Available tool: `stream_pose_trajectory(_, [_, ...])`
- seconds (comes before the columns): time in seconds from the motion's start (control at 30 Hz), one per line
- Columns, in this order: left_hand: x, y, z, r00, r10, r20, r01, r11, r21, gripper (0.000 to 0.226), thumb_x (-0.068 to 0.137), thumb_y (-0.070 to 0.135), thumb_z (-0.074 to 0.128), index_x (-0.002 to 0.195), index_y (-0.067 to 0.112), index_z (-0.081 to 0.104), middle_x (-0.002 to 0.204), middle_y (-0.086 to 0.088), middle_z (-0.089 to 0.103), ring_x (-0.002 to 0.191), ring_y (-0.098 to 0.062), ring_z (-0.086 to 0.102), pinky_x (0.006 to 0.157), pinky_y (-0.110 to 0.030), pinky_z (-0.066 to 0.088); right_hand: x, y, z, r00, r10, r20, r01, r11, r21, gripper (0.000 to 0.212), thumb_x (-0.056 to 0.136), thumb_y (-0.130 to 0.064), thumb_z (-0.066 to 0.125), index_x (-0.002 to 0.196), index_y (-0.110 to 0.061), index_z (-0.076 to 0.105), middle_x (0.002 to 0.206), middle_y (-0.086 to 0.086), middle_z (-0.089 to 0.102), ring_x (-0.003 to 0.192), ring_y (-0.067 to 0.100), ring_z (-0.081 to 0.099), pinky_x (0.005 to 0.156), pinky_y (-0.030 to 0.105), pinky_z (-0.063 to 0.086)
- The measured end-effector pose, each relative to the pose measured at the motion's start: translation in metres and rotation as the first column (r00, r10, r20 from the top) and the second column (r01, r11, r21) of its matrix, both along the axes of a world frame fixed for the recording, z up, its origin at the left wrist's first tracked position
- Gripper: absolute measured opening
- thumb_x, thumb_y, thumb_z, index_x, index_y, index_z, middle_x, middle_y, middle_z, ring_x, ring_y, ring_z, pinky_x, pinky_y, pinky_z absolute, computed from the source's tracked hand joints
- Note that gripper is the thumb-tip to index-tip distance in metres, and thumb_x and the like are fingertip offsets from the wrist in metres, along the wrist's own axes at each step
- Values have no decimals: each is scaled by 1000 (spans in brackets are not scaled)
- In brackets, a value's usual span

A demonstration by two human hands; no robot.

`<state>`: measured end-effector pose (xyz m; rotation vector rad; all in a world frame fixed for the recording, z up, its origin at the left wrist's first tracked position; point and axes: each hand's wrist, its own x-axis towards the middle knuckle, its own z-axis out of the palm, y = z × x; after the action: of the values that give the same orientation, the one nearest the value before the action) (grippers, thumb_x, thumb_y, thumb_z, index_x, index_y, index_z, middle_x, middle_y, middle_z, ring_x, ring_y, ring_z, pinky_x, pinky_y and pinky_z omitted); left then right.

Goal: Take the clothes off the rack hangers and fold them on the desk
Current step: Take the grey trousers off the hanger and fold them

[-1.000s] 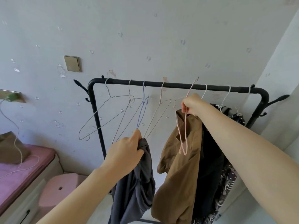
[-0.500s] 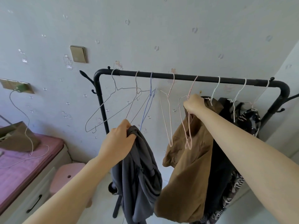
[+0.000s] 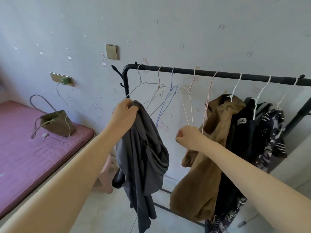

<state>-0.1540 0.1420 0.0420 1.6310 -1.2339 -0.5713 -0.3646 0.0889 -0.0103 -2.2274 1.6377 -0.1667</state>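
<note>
My left hand grips a dark grey garment by its bunched top, and the cloth hangs free in front of the left end of the black rack. My right hand is curled into a fist, nothing visible in it, at the left edge of a brown garment on a white hanger. It sits just under the lower tips of two empty pink hangers. A black garment and a dark patterned one hang further right. Several bare wire hangers dangle at the left.
A bed with a pink mattress lies at the left, carrying an olive bag and a white cable from a green wall plug. A pink stool stands by the rack's left post. No desk is in view.
My right hand has let go up by the pink hanger and dropped down and back as a fist. My left hand has lifted the grey garment. The view has swung left.
</note>
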Motion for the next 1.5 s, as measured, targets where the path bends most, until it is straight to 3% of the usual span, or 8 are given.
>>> stream_pose_trajectory(0.2, [20,56,37,955,210,-210,-224,974,-45,22,93,16,44,90,12,66,81,-7,61,73,-20,55,69,-30,45,16,49,-53,899,368,-237,-224,852,473,50,92,-52,53,84,-2,56,74,7,48,59,16,43,62,25,40])
stream_pose_trajectory(0.33, [44,101,50,905,293,-309,-321,946,-45,18,92,21,46,86,14,61,83,-8,61,77,-22,57,73,-33,47,50,98,-48,845,534,32,-435,651,622,80,93,-65,38,153,-17,18,154,-2,31,126,18,43,95,17,36])
stream_pose_trajectory(0.47, [78,162,49,853,408,-326,-442,896,-34,20,91,26,49,82,15,63,82,-7,65,75,-23,61,76,-34,51,104,126,-38,782,464,415,-621,630,466,65,96,-50,48,151,-25,24,147,-13,36,132,7,38,106,18,31])
stream_pose_trajectory(0.6, [126,241,36,760,564,-322,-606,794,-41,25,91,31,49,75,18,61,76,-6,62,72,-22,59,72,-34,47,168,151,-39,714,422,559,-670,645,368,62,79,-67,58,131,-32,53,127,5,63,118,32,57,101,53,46])
stream_pose_trajectory(0.73, [170,334,19,661,689,-296,-726,688,-19,27,96,30,46,74,20,58,72,-3,57,68,-21,54,67,-31,41,230,196,-25,609,302,733,-711,617,337,16,100,-30,49,108,-23,61,98,-11,69,88,1,67,72,17,55])
stream_pose_trajectory(0.93, [231,507,-14,456,864,-215,-871,483,94,29,97,39,46,81,22,62,85,-3,64,82,-22,58,76,-34,44,346,297,-13,495,470,731,-840,473,264,26,100,-33,47,122,-29,62,128,-7,60,119,14,54,108,38,40])
stream_pose_trajectory(1.27, [265,788,-65,452,890,66,-869,422,260,73,85,70,45,143,26,45,136,16,50,126,-4,45,102,-17,28,500,550,-21,123,814,568,-983,21,182,53,94,-44,55,143,-39,34,134,-12,50,122,16,49,106,41,41])
stream_pose_trajectory(1.5, [238,944,-82,372,926,55,-834,308,458,87,58,88,59,130,38,53,112,17,67,103,1,62,88,-20,43,568,708,-23,-224,838,497,-955,-290,61,66,99,-34,49,149,-43,8,135,-12,44,123,14,46,93,29,37])
